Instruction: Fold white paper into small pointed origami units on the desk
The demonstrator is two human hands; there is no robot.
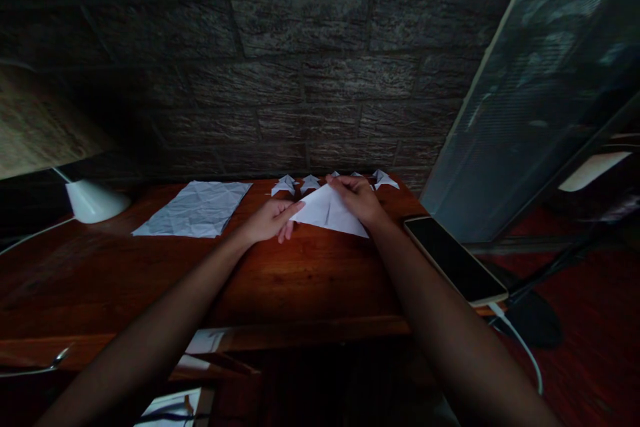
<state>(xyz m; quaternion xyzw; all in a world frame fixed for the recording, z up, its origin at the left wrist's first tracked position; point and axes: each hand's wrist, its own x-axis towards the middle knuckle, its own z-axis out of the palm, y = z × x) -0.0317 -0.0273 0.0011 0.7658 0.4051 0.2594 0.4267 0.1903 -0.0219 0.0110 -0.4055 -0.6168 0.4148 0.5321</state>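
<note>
Both hands (pixel 273 219) (pixel 359 198) pinch a white sheet (pixel 325 211) — partly blocking folded figures (pixel 286 185) behind — phone (pixel 454 259) right, lamp (pixel 47 125) left.

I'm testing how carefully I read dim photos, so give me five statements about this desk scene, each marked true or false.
1. The left hand and the right hand both hold the folded white sheet of paper. True.
2. The flat, creased white paper stack lies to the right of both hands. False; the stack lies to their left.
3. Small folded white paper figures sit on the brown wooden desk, near the dark brick wall. True.
4. The rectangular black-screened phone has nothing plugged into it. False; a white cable is attached at its near end.
5. The beige-shaded lamp with a white cone-shaped base stands at the desk's right end. False; the lamp stands at the left end.
</note>
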